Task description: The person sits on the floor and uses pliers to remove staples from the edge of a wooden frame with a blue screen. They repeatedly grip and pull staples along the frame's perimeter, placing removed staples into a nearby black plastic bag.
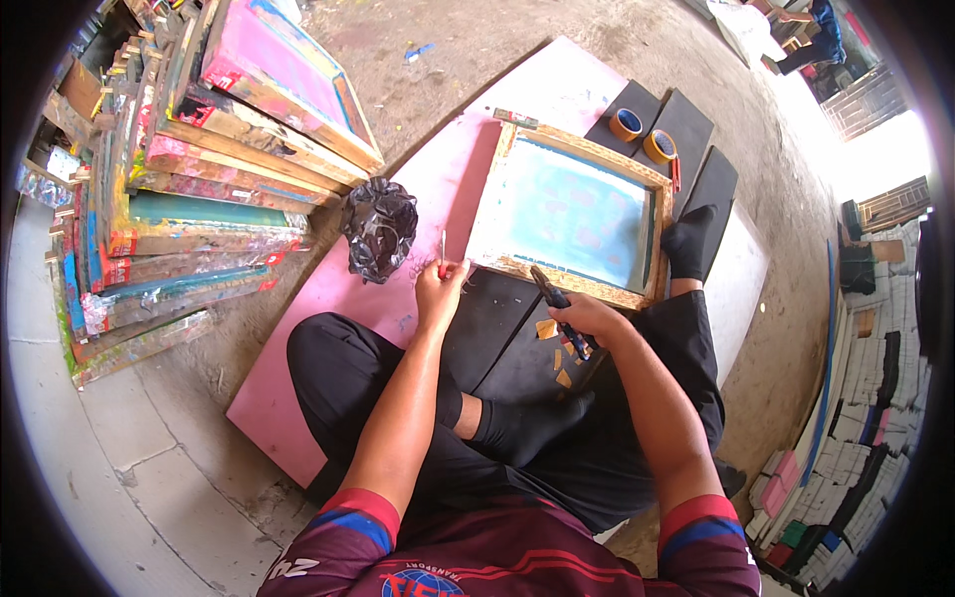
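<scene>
Wooden screen frame (572, 214) with pale blue mesh lies on the pink board (298, 368) before the seated person; left hand (440, 289) pinches a thin red-handled blade (443, 251) at the frame's near corner, right hand (587, 320) grips black pliers (557, 303), tape rolls (643, 134) beyond

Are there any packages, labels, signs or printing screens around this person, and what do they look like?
Wooden-framed screen: flat on the pink board before the hands, rectangular, pale blue mesh.
Stack of framed screens: far left, leaning, paint-stained, pink one on top.
Tape rolls: two orange-brown rings beyond the screen.
Black plastic bag: crumpled, left of the screen.
</scene>
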Motion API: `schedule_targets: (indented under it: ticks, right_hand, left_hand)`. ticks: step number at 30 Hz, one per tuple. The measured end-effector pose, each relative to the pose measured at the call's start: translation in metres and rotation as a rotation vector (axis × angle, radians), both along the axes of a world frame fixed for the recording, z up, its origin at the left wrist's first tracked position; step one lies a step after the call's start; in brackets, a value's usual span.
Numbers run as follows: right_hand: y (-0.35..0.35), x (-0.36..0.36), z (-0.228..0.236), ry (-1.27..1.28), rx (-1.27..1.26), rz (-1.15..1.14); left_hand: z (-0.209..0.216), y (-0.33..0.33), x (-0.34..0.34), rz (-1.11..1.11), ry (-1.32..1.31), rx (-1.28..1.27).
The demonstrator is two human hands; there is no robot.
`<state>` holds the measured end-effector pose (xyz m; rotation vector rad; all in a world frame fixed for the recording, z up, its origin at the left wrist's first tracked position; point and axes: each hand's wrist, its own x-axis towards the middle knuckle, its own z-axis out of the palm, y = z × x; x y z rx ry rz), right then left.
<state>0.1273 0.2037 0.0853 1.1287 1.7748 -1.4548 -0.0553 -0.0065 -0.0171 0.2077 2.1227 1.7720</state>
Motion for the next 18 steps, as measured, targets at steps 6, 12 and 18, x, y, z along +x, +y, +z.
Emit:
schedule_targets:
  ticks: [6, 12, 18]
  right_hand:
    - [0.015, -0.009, 0.000, -0.040, 0.044, 0.130]
    - [0.019, -0.019, 0.003, -0.055, 0.043, 0.183]
    - [0.021, -0.044, 0.018, -0.238, 0.067, 0.266]
  left_hand:
    - [0.009, 0.003, -0.001, -0.019, -0.051, -0.022]
    - [0.015, 0.006, 0.000, -0.013, -0.034, -0.034]
    - [0.004, 0.011, 0.000, 0.001, 0.039, 0.025]
